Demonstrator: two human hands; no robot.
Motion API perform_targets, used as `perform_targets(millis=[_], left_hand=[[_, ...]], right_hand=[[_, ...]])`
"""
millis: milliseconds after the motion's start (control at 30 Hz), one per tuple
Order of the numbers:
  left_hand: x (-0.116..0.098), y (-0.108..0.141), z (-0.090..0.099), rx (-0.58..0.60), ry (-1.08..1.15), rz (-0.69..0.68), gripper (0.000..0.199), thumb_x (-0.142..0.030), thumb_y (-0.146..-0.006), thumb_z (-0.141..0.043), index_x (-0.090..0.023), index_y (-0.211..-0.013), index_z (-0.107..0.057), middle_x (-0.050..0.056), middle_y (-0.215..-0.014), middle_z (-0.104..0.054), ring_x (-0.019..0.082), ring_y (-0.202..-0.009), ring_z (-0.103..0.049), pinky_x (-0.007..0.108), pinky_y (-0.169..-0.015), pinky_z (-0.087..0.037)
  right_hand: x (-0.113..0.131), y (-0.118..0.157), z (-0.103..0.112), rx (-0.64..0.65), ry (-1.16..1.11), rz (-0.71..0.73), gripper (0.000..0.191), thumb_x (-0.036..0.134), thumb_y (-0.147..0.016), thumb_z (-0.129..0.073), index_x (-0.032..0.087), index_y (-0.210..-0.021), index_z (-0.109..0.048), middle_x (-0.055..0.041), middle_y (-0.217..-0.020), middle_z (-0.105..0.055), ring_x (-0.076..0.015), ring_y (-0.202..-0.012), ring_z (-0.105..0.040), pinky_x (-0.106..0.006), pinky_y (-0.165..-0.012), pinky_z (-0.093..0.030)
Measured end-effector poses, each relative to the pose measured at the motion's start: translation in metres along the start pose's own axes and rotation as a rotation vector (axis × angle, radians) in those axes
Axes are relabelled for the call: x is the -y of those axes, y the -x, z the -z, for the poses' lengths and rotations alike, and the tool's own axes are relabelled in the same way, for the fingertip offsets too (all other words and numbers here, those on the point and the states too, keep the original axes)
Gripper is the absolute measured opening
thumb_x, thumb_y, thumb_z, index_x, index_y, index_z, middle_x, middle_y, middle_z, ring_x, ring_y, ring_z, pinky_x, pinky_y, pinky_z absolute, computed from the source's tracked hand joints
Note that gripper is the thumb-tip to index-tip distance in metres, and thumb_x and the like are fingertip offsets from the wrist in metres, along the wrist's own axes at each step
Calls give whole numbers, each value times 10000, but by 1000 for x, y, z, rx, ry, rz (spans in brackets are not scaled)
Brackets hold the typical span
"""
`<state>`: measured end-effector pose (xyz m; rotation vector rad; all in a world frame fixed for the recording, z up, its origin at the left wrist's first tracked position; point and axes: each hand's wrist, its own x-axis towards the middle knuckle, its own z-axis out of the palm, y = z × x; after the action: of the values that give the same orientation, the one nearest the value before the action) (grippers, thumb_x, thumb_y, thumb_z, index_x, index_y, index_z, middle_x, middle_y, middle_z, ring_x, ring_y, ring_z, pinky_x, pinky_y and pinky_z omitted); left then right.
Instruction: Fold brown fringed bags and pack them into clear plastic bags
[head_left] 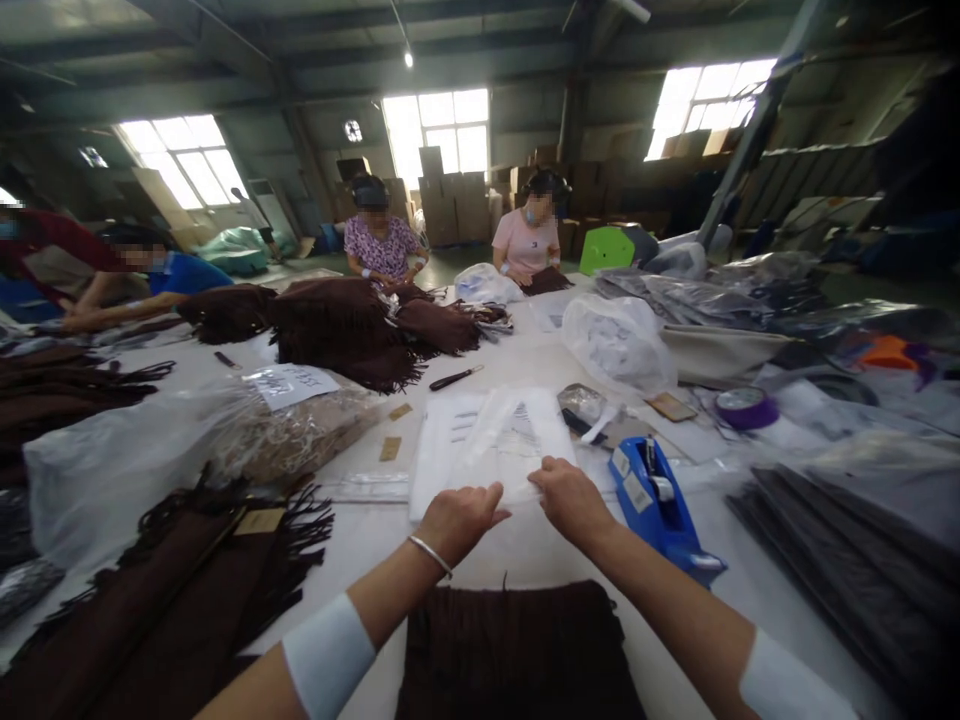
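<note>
A thin, see-through plastic bag spans the space between my hands, over a stack of white bags. My left hand is closed, thumb and fingers pinching the bag's near edge. On the other side of it, my right hand pinches the same bag near its right corner. Closest to me, below both hands, lies a folded dark brown fringed cloth. A blue tape dispenser stands just right of my right forearm.
More brown fringed cloths lie at left, one bearing a tan tag. A plastic sack of stringy material, a dark-handled tool and purple tape are around. Dark packages lie at right. Several people work across the table.
</note>
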<state>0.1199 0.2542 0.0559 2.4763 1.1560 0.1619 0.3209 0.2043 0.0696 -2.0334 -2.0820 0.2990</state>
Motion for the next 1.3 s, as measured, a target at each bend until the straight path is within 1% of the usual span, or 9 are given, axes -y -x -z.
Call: perform_targets(millis=[133, 233, 400, 533, 767, 900, 1067, 1167, 1300], left_hand=[[51, 25, 7, -5, 12, 311, 203, -96, -849, -422, -132, -913, -611, 159, -898, -649, 288, -886, -622, 420, -806, -439], [78, 48, 5, -101, 166, 529, 252, -160, -878, -400, -119, -1049, -581, 189, -997, -636, 307, -955, -604, 443, -815, -441], [67, 53, -32, -85, 818, 722, 313, -301, -922, -390, -82, -1017, -593, 109, -706, -667, 187, -624, -644, 261, -542, -493], [56, 26, -58, -41, 1286, 689, 221, -200, -858, -545, -68, -1028, -596, 127, -887, -695, 145, -767, -669, 235, -708, -548], [79, 52, -70, 54, 1522, 668, 292, -269, -588, -815, -62, -748, -685, 49, -750, -695, 169, -737, -654, 254, -754, -538], [81, 85, -73, 60, 1532, 688, 340, -245, -486, -853, -54, -721, -699, 29, -689, -692, 163, -702, -643, 252, -753, -517], [73, 92, -79, -7, 1604, 746, 388, -434, -641, -751, -76, -776, -690, 60, -726, -705, 153, -685, -645, 289, -769, -511], [70, 95, -76, 13, 1650, 747, 385, -437, -666, -736, -74, -786, -684, 75, -716, -704, 168, -679, -650, 298, -758, -507], [66, 112, -72, -14, 1662, 727, 363, -435, -716, -700, -108, -873, -685, 78, -808, -717, 199, -793, -655, 287, -777, -496]], right_hand=[[-41, 26, -12, -11, -24, -139, 383, 57, -698, -436, 166, -958, -695, -108, -882, -618, -227, -886, -555, -329, -829, -444], [-66, 54, -27, -89, -80, -271, 483, 99, -757, -381, 115, -1197, -578, -137, -1122, -590, -244, -1076, -518, -374, -974, -393], [-80, 91, -76, -347, -1137, -684, 583, 193, -672, -556, 241, -1250, -492, -5, -950, -641, -168, -808, -635, -298, -710, -556], [-79, 109, -94, -391, -1610, -803, 567, 237, -611, -691, 268, -1149, -515, 29, -950, -661, -182, -900, -646, -342, -807, -565], [-72, 151, -91, 3, -1102, -733, 407, 365, -710, -663, 233, -1092, -623, 10, -1147, -646, -209, -1267, -425, -352, -1154, -181], [-66, 151, -96, -60, -1111, -855, 441, 435, -737, -608, 245, -1134, -619, 33, -1136, -656, -216, -1253, -444, -341, -1090, -338], [-55, 133, -88, 47, -1366, -1072, 538, 419, -657, -689, 168, -1129, -625, -46, -977, -713, -283, -977, -638, -362, -803, -558], [-50, 138, -83, 74, -1427, -979, 652, 421, -636, -725, 183, -1220, -561, -52, -1015, -703, -282, -962, -643, -382, -819, -548], [-49, 173, -90, 31, -1040, -889, 606, 563, -769, -558, 207, -1259, -527, -44, -1218, -609, -269, -1211, -484, -411, -1085, -323]])
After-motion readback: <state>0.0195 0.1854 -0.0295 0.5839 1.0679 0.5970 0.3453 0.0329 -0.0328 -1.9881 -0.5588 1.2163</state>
